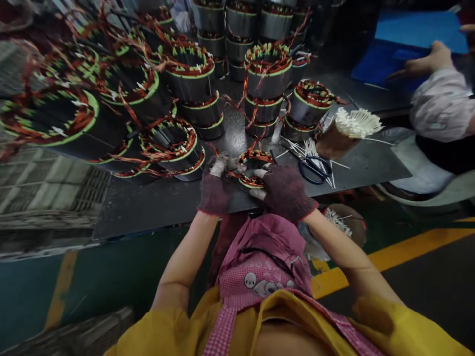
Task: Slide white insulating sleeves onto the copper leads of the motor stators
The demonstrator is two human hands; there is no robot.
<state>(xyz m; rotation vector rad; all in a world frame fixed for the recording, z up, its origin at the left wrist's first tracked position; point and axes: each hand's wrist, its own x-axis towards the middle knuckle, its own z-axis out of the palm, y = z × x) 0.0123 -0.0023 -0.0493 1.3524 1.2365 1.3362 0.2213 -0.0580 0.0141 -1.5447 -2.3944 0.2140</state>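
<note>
A small stator (252, 184) with orange-red windings stands near the front edge of the dark metal table (148, 205). My left hand (216, 185), in a dark maroon glove with wrapped fingertips, is at its left side, fingers curled by the wires; what they pinch is too small to make out. On the right, my right hand (284, 188), gloved the same way, wraps its fingers round the stator's rim. Dark-handled scissors (315, 169) lie right of it among loose white ties (310, 150). A brown container (334, 141) holds a bundle of white sticks.
Stacked stators (191, 74) with loose copper leads crowd the left and back. At the right, a co-worker's hand (432, 60) is beside a blue sheet (419, 29). A round container (347, 225) with white scraps is below the table edge.
</note>
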